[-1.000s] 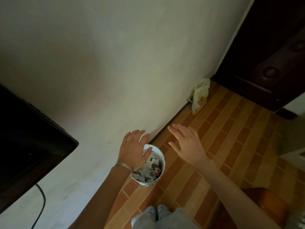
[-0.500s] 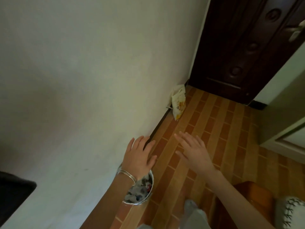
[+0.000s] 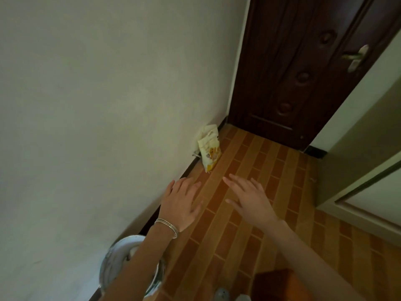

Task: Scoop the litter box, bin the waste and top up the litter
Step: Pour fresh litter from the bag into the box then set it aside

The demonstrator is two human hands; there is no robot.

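Your litter bag [image 3: 209,148] stands on the floor [image 3: 249,213] against the wall [image 3: 97,105], near the corner by the dark door [image 3: 303,72]. It is cream and yellow with an orange patch on its face; there is print on it, but it is too small and blurred for you to read any brand or word. Its long axis runs up and down, leaning slightly, with the crumpled top end toward the wall and the bottom corner toward you. The printed face is turned toward the open floor.

Your left hand [image 3: 181,205] reaches forward, palm down, fingers extended and slightly spread, pointing toward the bag; its grip is open and holds nothing. Thin metal bangles [image 3: 168,227] circle that wrist. Your right hand [image 3: 249,199] is stretched out beside it, also palm down, fingers splayed and aimed the same way, grip open and empty. Both hands are short of the bag, apart from each other and not touching it.

Below your left forearm sits a white waste bin [image 3: 117,257] beside the wall, partly hidden by the arm; its contents cannot be made out here.
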